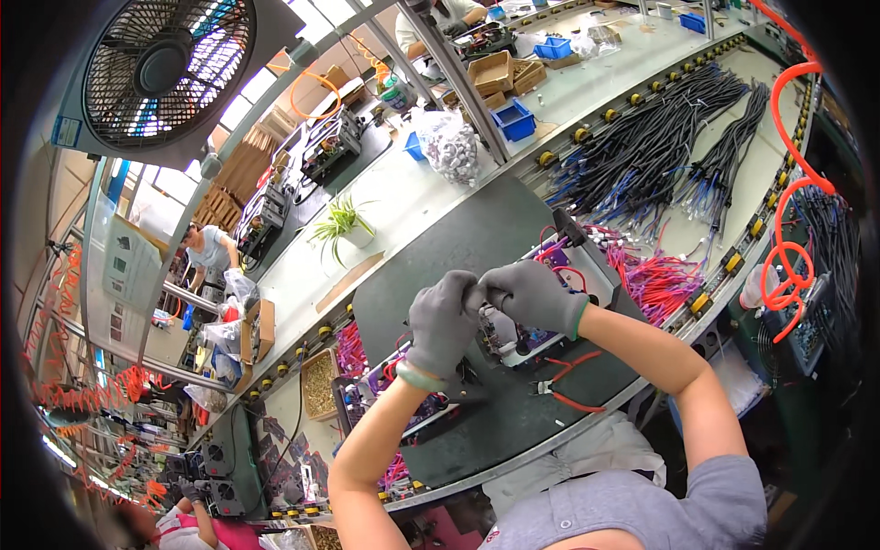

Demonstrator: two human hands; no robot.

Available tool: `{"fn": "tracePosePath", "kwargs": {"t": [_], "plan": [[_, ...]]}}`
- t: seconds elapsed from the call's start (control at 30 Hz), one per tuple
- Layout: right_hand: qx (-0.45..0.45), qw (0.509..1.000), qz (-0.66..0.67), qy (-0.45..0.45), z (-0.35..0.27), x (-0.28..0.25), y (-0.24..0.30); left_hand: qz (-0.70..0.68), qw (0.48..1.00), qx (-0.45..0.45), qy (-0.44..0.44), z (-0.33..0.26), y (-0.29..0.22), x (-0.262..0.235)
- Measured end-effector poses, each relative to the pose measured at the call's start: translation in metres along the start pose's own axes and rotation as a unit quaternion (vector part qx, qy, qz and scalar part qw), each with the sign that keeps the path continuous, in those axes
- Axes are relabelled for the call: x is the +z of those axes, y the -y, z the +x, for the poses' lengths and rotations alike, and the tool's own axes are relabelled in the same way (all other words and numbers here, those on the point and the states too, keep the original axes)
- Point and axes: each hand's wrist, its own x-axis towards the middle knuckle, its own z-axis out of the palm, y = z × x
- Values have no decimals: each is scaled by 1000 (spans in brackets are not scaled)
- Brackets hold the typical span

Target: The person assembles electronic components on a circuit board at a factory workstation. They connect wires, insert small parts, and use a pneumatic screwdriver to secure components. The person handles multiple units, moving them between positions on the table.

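Both my hands wear grey knit gloves and meet over the dark green work mat (403,275). My left hand (443,321) has its fingers bent into a pinch. My right hand (533,298) is also closed, its fingertips against the left ones; whatever sits between them is too small to make out. Just below them lies an open electronic unit (502,335) with boards and wires, partly covered by my right hand. A pair of pliers with red-orange handles (573,383) rests on the mat nearer to me. Another open unit (403,403) is beside my left forearm.
Bundles of black cables (642,137) and pink-purple wires (651,275) lie at the right. A coiled orange hose (788,266) hangs there. A tray of small brass-coloured parts (319,385) is at left. Beyond stand a plant (344,225), a bag of parts (449,151) and a fan (165,69).
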Motion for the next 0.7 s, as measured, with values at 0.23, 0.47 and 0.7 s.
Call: {"fn": "tracePosePath", "kwargs": {"t": [0.23,0.47,0.7], "plan": [[-78,934,-346,44,19,15,-5,93,945,-196,247,-24,7,-10],[-81,950,-298,43,16,7,-3,38,927,-167,334,-21,10,-12],[-36,944,-271,183,34,3,7,2,915,-175,363,-22,12,-9]]}}
